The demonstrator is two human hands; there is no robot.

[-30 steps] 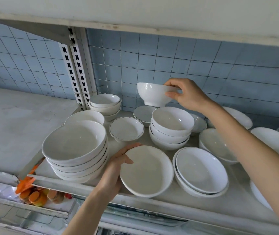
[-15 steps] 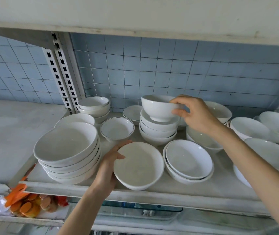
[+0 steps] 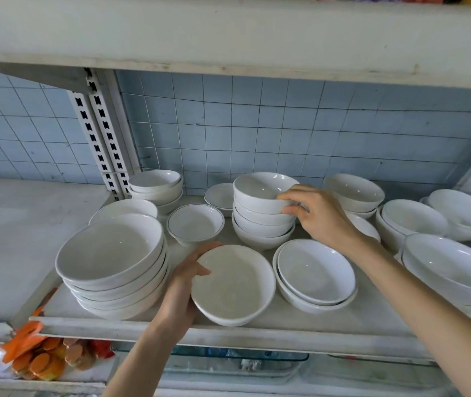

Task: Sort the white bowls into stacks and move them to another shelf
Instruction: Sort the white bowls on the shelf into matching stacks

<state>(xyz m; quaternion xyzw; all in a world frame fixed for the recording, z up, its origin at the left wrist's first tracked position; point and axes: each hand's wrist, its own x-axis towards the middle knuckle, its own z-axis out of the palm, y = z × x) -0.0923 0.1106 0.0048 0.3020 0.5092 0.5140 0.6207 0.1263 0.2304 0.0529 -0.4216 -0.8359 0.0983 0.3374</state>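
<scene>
Many white bowls stand on a white shelf (image 3: 285, 336). My right hand (image 3: 320, 216) grips the rim of a deep bowl (image 3: 257, 190) that sits on top of a stack of deep bowls (image 3: 260, 227) in the middle. At the shelf's front edge my left hand (image 3: 185, 285) holds a shallow bowl (image 3: 234, 285) by its left rim, thumb inside. To the left rises a stack of large bowls (image 3: 111, 265). A pair of nested shallow bowls (image 3: 314, 273) lies to the right of the held one.
A small rimmed bowl (image 3: 195, 223) and a small stack (image 3: 156, 187) stand further back, more bowls (image 3: 435, 222) at the right. A slotted upright post (image 3: 99, 138) divides the shelf from a bare shelf (image 3: 13, 230) on the left. Orange packets (image 3: 36, 356) lie below.
My right hand has lowered the deep bowl from the air onto the middle stack. The left hand keeps its hold on the shallow bowl at the front edge.
</scene>
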